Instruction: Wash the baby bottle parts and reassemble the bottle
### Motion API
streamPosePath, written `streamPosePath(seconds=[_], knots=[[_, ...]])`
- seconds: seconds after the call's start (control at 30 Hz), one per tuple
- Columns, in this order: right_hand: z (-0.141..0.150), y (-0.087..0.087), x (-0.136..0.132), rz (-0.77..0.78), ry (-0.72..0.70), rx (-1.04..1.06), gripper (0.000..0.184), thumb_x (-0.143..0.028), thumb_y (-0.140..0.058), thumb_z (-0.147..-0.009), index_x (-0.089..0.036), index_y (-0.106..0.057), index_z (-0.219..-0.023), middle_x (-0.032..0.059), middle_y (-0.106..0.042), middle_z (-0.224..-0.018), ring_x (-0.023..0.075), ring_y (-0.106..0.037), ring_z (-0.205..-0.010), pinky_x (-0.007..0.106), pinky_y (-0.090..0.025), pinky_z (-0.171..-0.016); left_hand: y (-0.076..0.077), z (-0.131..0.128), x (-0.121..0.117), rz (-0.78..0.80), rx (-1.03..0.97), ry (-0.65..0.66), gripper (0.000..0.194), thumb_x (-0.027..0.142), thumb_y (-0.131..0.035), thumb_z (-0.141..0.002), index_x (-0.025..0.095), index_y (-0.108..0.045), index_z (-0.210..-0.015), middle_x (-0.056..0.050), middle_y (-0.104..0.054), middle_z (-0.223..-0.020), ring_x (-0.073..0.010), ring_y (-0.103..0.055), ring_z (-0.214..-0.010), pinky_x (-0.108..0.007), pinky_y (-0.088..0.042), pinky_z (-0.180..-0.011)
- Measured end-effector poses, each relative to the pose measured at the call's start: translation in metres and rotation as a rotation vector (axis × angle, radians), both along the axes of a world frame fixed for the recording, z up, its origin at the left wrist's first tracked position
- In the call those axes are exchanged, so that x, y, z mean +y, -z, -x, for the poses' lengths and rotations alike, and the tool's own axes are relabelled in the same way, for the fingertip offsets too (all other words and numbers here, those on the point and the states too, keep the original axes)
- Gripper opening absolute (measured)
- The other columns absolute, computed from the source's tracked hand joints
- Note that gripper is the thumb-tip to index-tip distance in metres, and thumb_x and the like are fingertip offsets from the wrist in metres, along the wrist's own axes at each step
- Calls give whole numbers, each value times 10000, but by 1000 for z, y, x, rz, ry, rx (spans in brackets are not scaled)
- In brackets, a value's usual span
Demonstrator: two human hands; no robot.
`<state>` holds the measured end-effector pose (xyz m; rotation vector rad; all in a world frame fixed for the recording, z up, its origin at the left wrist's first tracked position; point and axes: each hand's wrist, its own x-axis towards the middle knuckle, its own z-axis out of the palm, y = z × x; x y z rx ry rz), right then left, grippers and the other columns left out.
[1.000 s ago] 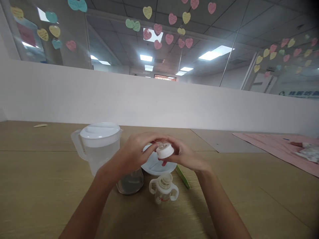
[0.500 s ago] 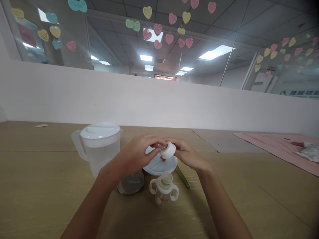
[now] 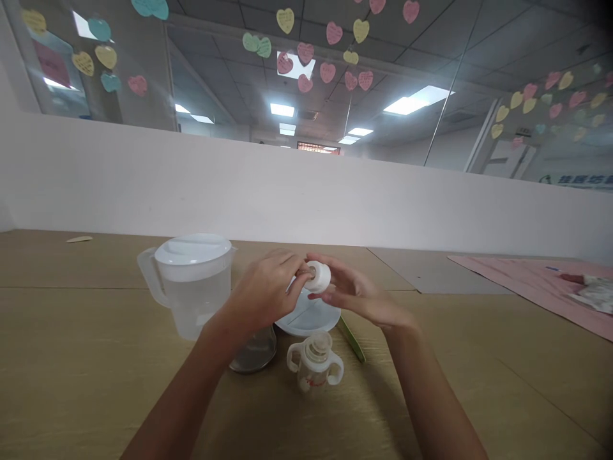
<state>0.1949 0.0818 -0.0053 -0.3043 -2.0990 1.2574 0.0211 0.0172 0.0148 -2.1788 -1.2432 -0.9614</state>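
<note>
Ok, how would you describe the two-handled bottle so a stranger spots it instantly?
On the wooden table, find the white plate in the middle. Just in front stands a small clear bottle with two white handles, unlike the plain glass jar at its left.

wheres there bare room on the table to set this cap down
Bare wood lies left of the pitcher and between the green strip and pink mat. Crowded around the plate, where the glass jar and two-handled baby bottle sit close together.

Both bare forearms (image 3: 179, 399) rise from the lower edge of the frame toward its center. The left hand (image 3: 263, 291) is curled closed, while the right hand (image 3: 359, 297) reaches toward it, fingers (image 3: 335, 263) extended and parted.
</note>
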Motion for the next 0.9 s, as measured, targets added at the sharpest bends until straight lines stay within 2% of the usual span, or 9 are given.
streamPosePath(seconds=[0.13,0.2,0.3,0.5,0.6,0.67,0.73,0.83,0.9], knots=[[14,2,-8,-280,335,-41,476,-297,-629,-715,-230,-486,-1165,59,-545,-1145,189,-523,-1010,354,-448,-851,3,-4,2,-29,32,4,146,204,-445,-804,157,-537,-701,-23,-591,-682,-140,-521,-642,-269,-405,-598],[18,2,-9,-377,393,-29,383,-292,-630,-709,-214,-542,-1073,54,-578,-1077,190,-532,-977,345,-442,-838,3,-4,2,1,-28,21,123,200,-473,-788,162,-552,-702,-16,-599,-680,-142,-534,-653,-268,-412,-606],[18,0,-9,-375,347,25,340,-267,-639,-697,-218,-555,-1022,39,-597,-1018,174,-552,-920,312,-456,-788,-1,-2,1,94,-203,105,94,194,-511,-773,169,-586,-722,2,-630,-695,-129,-566,-671,-244,-430,-613],[14,-5,-15,-104,142,151,428,-292,-703,-635,-225,-535,-1023,32,-612,-956,163,-592,-843,284,-493,-685,-11,4,-11,316,-522,349,130,240,-538,-792,173,-650,-787,1,-677,-721,-120,-610,-672,-220,-482,-611],[12,-6,-16,-47,44,155,449,-308,-717,-618,-226,-534,-1020,24,-632,-897,177,-605,-834,304,-500,-681,-13,4,-14,368,-594,465,138,240,-539,-796,169,-657,-798,1,-669,-660,-122,-617,-626,-224,-506,-572],[12,-6,-15,-60,67,137,455,-323,-712,-621,-224,-534,-1027,31,-631,-918,183,-606,-841,304,-504,-671,-13,2,-14,297,-566,430,128,240,-554,-784,178,-667,-786,4,-679,-660,-122,-624,-616,-226,-513,-568],[14,-5,-14,-147,189,142,445,-326,-703,-628,-225,-539,-1030,43,-614,-989,186,-594,-879,303,-502,-694,-12,-1,-14,120,-480,306,108,238,-576,-763,196,-676,-764,8,-697,-696,-126,-633,-634,-229,-513,-583],[17,-4,-12,-410,432,193,384,-308,-670,-667,-231,-545,-1022,50,-588,-1055,190,-557,-954,322,-468,-800,-9,-6,-14,-193,-304,119,103,213,-573,-758,220,-674,-738,25,-707,-724,-122,-638,-649,-226,-498,-586],[19,-1,-9,-597,548,225,334,-289,-628,-709,-227,-536,-1023,53,-592,-1030,191,-543,-964,333,-442,-841,-6,-9,-14,-330,-182,44,123,188,-551,-771,222,-666,-745,31,-705,-719,-119,-638,-642,-228,-487,-576]])
